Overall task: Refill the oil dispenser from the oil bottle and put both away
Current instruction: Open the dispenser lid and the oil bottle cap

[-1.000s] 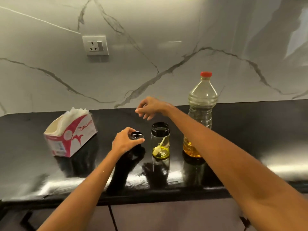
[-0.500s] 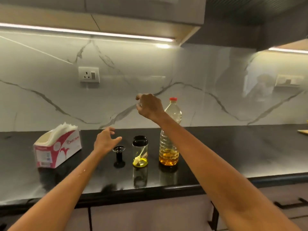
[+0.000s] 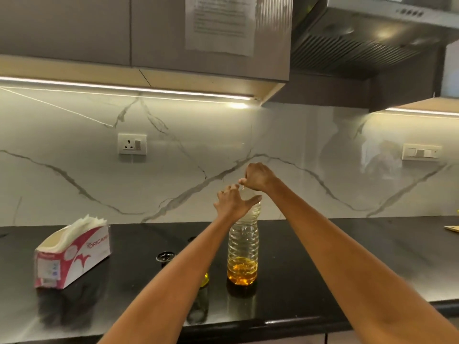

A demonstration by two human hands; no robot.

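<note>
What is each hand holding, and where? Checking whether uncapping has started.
The right hand closes over the oil bottle at its cap. The left hand, fingers spread, reaches its neck; grip unclear.

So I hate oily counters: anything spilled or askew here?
No spill shows on the black countertop. The clear plastic oil bottle stands upright; the dispenser's small black lid lies loose beside it, expected mid-refill.

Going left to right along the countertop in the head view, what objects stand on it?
Tissue box → black dispenser cap → oil dispenser, mostly hidden behind the left forearm → oil bottle, with both hands at its top → a tan object at the right edge, too cropped to identify.
</note>
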